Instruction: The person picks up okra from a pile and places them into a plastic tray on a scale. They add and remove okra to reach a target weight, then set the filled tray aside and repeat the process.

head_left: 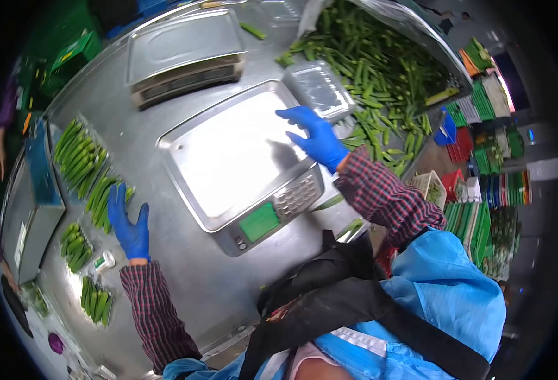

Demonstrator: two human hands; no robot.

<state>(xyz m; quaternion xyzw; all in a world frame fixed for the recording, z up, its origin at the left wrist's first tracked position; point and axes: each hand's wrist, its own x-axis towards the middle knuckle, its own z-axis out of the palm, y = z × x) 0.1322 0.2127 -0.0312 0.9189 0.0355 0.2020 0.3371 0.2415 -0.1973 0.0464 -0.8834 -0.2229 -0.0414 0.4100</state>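
Note:
My left hand [129,229], in a blue glove, has its fingers stretched up and the thumb apart; nothing shows in its grasp. Its fingertips are at the edge of a clear pack of okra [100,201], touching or just above it. My right hand [320,140], also gloved in blue, reaches over the right side of the bare steel pan of a digital scale [228,158], fingers spread and without a load. Just beyond it lies a clear plastic tray [320,88], beside a large heap of loose okra [380,69] spilling from a bag.
A second scale [187,50] stands at the back of the steel table. More okra packs [79,155] line the left side, near a small white roll [105,261] and a grey box-like device [32,215]. Crates [459,145] stand off to the right.

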